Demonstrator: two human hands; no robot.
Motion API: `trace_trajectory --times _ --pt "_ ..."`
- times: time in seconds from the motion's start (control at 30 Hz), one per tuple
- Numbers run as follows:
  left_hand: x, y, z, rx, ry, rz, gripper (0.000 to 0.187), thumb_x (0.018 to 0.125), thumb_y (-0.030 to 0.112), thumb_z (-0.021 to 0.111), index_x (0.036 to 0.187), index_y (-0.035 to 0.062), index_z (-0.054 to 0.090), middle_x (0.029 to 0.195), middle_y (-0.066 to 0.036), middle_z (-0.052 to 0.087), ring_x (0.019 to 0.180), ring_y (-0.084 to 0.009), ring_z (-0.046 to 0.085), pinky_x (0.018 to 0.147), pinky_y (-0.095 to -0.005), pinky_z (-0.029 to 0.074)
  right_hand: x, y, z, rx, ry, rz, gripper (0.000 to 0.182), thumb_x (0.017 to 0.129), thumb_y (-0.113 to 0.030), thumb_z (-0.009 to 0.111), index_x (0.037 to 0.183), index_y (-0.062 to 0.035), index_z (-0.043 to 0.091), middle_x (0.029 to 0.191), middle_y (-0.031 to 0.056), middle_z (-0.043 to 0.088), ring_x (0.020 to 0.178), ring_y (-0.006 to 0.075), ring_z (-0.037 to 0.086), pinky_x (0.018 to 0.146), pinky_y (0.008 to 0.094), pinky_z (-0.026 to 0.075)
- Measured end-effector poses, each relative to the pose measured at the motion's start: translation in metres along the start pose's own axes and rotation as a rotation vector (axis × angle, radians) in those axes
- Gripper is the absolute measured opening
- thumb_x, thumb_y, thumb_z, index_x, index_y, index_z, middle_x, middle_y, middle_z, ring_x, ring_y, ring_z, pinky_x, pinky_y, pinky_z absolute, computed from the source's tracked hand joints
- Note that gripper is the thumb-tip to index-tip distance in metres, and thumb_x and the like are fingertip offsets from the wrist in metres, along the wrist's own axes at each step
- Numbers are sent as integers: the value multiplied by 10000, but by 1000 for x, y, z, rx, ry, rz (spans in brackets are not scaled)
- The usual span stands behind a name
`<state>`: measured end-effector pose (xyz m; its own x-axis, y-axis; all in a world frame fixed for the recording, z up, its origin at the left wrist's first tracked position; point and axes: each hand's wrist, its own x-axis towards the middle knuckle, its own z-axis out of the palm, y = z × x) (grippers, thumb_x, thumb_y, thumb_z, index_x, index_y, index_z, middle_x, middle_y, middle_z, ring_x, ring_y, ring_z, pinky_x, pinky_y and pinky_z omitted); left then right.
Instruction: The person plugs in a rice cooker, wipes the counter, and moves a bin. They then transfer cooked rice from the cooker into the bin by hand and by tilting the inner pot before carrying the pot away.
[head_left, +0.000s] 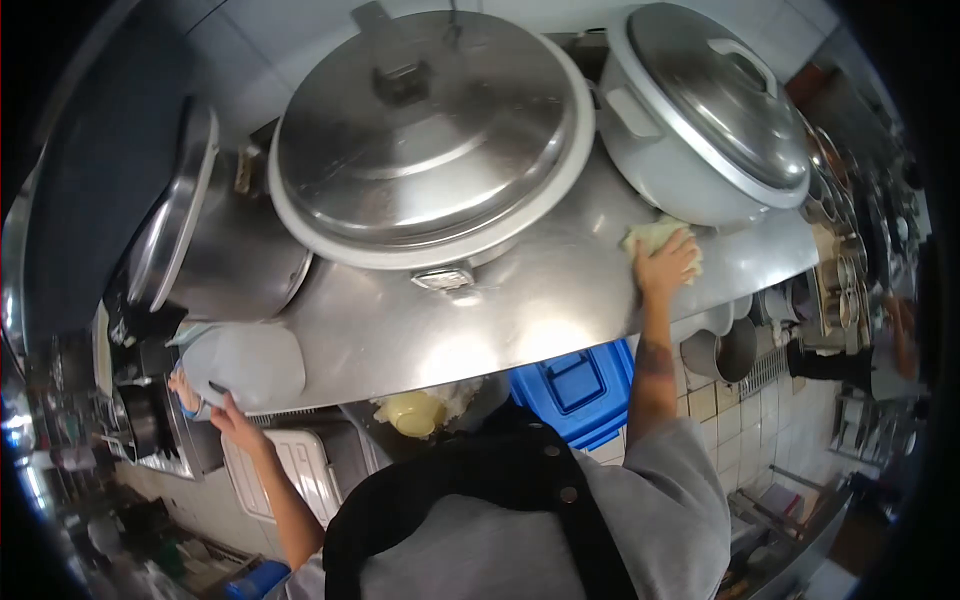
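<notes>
My right hand [665, 265] presses a pale yellow cloth [650, 236] onto the steel counter [380, 330], just below the white pot at the right. Low on the left, my left hand [238, 425] has its fingers at the lower edge of a whitish translucent container [250, 360], which overlaps the counter's left end. A small dark object [218, 387] shows against the container near my fingertips; I cannot make out what it is. Another person's hand [183, 390] touches the container's left side.
A large lidded pot [430, 130] stands at the back middle, a lidded white pot [690, 150] right of it, a steel pot [235, 240] at left. Below the counter are a blue lid [575, 390], a yellow bowl [412, 412] and a white lid [285, 470]. Another person [890, 350] stands far right.
</notes>
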<state>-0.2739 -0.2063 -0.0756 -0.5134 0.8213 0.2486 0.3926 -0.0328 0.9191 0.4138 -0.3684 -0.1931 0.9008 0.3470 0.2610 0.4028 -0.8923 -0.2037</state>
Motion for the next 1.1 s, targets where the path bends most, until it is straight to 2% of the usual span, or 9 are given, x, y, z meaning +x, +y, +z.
trace_trajectory --times 0.1,0.23,0.3,0.43,0.57,0.7,0.77,0.9,1.1 --pt "6 0 2 199 -9 125 260 888 255 549 894 -2 515 811 -56 555 740 -138 491 695 -265 410 -77 -80 -13 122 -112 -399 948 679 -595 584 1386 -67 236 1442 233 143 1328 422 103 1021 602 92" --pt "13 22 -2 -85 -47 71 271 901 268 528 752 46 489 654 13 469 605 -79 395 570 -227 335 -192 -175 -44 239 -383 -712 1075 611 -626 640 1357 25 222 1429 282 101 1323 452 52 1004 630 62" --pt "18 33 -32 -156 33 3 267 904 270 523 745 58 488 644 16 458 603 -74 397 575 -225 335 -236 -206 -54 192 -489 -663 1163 556 -647 673 1310 116 222 1406 337 75 1310 490 5 976 668 27" --pt "25 63 -112 -367 18 -50 228 921 215 489 750 66 476 652 2 442 630 -86 419 613 -238 359 -284 -251 -51 237 -527 -578 1213 521 -658 687 1344 83 192 1412 335 46 1312 487 -22 973 673 8" --pt "29 68 -182 -268 26 36 208 921 200 486 776 51 488 679 5 444 655 -82 413 625 -238 357 -329 -327 -57 290 -568 -962 1352 414 -689 710 1405 -2 97 1437 294 21 1325 463 -44 997 646 -2" --pt "35 60 -216 -37 11 124 148 907 157 507 870 17 538 696 12 469 660 -63 415 628 -216 341 -404 -417 -41 461 -489 -1099 1333 379 -681 723 1393 -7 180 1436 284 70 1333 446 -4 1010 636 6" --pt "44 53 -220 -23 -24 143 140 905 150 509 882 16 543 695 12 470 657 -62 417 627 -211 340 -448 -448 -44 518 -472 -1122 1218 422 -654 733 1368 -42 271 1388 278 202 1312 442 115 1000 647 65" --pt "59 46 -206 -143 -163 109 139 903 154 509 874 21 537 699 11 471 670 -61 420 647 -212 345 -514 -472 -40 631 -325 -1380 605 748 -289 580 1312 -166 400 1372 128 336 1273 324 293 1027 556 185" --pt "58 33 -155 -309 -337 49 165 914 161 489 795 47 489 695 12 456 682 -67 412 666 -242 354 -497 -383 -45 645 -403 -1410 511 801 -172 494 1305 -221 422 1419 36 310 1288 245 308 1064 436 211"
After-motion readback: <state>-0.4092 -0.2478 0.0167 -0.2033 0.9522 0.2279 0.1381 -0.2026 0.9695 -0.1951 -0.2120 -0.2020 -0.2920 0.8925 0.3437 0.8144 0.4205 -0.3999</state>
